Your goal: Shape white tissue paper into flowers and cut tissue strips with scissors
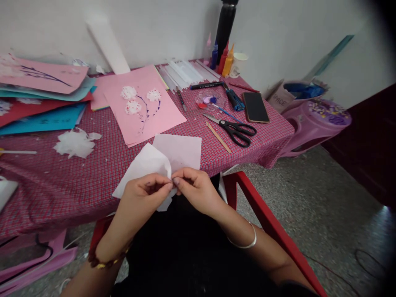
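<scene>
My left hand and my right hand meet fingertip to fingertip in front of the table edge. Both are closed in a pinch on white tissue paper, whose larger part spreads out behind my left fingers. A curled edge of it rises at the pinch, and a torn end hangs below. Exactly what lies between the fingertips is hidden. Just behind, a white paper sheet lies at the table's front. Farther back sits pink paper bearing white tissue flowers and dark painted stems.
Black-handled scissors, a wooden stick, a phone and a blue cutter lie to the right. Paint bottles stand behind. Crumpled tissue and coloured sheets are left. A red chair surrounds me.
</scene>
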### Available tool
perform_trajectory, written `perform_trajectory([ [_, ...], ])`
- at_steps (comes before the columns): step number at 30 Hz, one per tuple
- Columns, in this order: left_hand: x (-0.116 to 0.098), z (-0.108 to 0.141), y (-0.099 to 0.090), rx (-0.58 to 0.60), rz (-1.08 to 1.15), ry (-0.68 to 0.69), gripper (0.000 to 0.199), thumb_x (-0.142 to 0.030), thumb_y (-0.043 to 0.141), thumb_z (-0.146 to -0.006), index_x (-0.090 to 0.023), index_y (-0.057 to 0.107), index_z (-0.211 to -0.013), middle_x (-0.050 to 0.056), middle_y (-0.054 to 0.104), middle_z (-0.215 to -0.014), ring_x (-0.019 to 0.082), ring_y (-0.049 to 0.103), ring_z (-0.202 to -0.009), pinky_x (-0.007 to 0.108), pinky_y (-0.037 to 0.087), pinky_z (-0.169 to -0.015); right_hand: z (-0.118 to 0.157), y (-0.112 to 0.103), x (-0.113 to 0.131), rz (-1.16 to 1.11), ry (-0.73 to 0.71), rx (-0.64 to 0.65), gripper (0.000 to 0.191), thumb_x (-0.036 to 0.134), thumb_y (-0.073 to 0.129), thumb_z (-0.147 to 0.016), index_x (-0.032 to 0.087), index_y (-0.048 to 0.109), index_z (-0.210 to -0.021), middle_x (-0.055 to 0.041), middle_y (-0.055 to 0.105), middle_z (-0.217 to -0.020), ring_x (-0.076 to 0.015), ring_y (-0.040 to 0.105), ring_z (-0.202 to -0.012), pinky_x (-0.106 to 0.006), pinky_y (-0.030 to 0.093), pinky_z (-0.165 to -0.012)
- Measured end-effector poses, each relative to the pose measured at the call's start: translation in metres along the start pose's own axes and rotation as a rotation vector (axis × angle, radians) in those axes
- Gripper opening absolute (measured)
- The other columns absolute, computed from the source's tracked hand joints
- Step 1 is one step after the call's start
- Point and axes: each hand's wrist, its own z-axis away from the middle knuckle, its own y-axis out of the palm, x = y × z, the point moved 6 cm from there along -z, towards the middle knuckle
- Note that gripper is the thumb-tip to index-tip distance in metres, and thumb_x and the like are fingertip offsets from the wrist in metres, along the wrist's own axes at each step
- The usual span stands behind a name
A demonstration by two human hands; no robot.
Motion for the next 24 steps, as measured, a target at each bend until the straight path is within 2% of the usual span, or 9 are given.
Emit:
perform_trajectory([
  [3,-0.007,0.005,0.000,-0.087,-0.161,0.114,0.007,-0.020,0.062,-0.076,-0.020,0.064,-0.070,-0.005,0.063,-0.062,0.010,0.057,-0.056,0.020,0.044,-0.054,0.003,-0.001,0.007,0.046,-0.038,-0.016,0.015,0.019,0.051,-0.084,0.018,0.065,-0.079,0.0010,0.059,-0.069,-0.0105,0.054,-0.061,-0.024,0.045,-0.059],
  [5,-0.011,0.009,-0.001,-0.168,-0.291,0.210,0.006,-0.017,0.061,-0.076,-0.020,0.061,-0.071,-0.006,0.061,-0.063,0.010,0.057,-0.056,0.021,0.043,-0.055,0.005,-0.001,0.008,-0.003,-0.016,-0.025,0.015,0.017,0.050,-0.083,0.018,0.065,-0.081,0.0007,0.061,-0.071,-0.0105,0.056,-0.062,-0.024,0.046,-0.060],
  [7,-0.012,0.011,-0.003,-0.225,-0.326,0.261,0.005,-0.018,0.062,-0.077,-0.020,0.058,-0.074,-0.005,0.061,-0.067,0.011,0.059,-0.060,0.022,0.046,-0.060,0.005,-0.001,0.004,-0.083,0.034,-0.020,0.014,0.016,0.050,-0.083,0.018,0.064,-0.084,0.0008,0.062,-0.073,-0.0100,0.057,-0.063,-0.024,0.047,-0.062],
  [11,-0.007,0.007,-0.004,-0.210,-0.310,0.241,0.001,-0.020,0.062,-0.081,-0.020,0.061,-0.082,-0.003,0.066,-0.074,0.012,0.064,-0.066,0.022,0.049,-0.064,0.002,0.001,-0.003,-0.199,0.085,-0.004,0.013,0.018,0.051,-0.082,0.016,0.064,-0.085,0.0015,0.061,-0.071,-0.0093,0.057,-0.062,-0.025,0.049,-0.064],
  [17,-0.018,0.010,-0.003,-0.293,-0.607,0.397,0.006,-0.018,0.059,-0.083,-0.018,0.065,-0.083,-0.001,0.067,-0.074,0.011,0.061,-0.062,0.023,0.046,-0.063,0.001,0.004,-0.009,-0.188,0.043,-0.021,0.018,0.019,0.051,-0.081,0.016,0.067,-0.089,-0.0024,0.066,-0.082,-0.0104,0.057,-0.066,-0.027,0.048,-0.066],
  [20,-0.017,0.009,-0.004,-0.289,-0.568,0.377,0.007,-0.015,0.058,-0.080,-0.018,0.065,-0.077,-0.002,0.065,-0.069,0.011,0.060,-0.059,0.023,0.045,-0.061,0.001,0.005,-0.010,-0.201,0.060,-0.029,0.017,0.020,0.053,-0.080,0.016,0.066,-0.090,-0.0018,0.066,-0.082,-0.0102,0.057,-0.065,-0.027,0.048,-0.065],
  [24,-0.010,0.004,-0.008,-0.220,-0.383,0.229,0.007,-0.019,0.059,-0.078,-0.019,0.064,-0.073,-0.004,0.062,-0.061,0.011,0.058,-0.055,0.022,0.044,-0.055,-0.001,0.006,-0.009,-0.228,0.081,-0.033,0.009,0.019,0.057,-0.078,0.017,0.064,-0.084,0.0022,0.061,-0.072,-0.0095,0.055,-0.062,-0.025,0.045,-0.062],
])
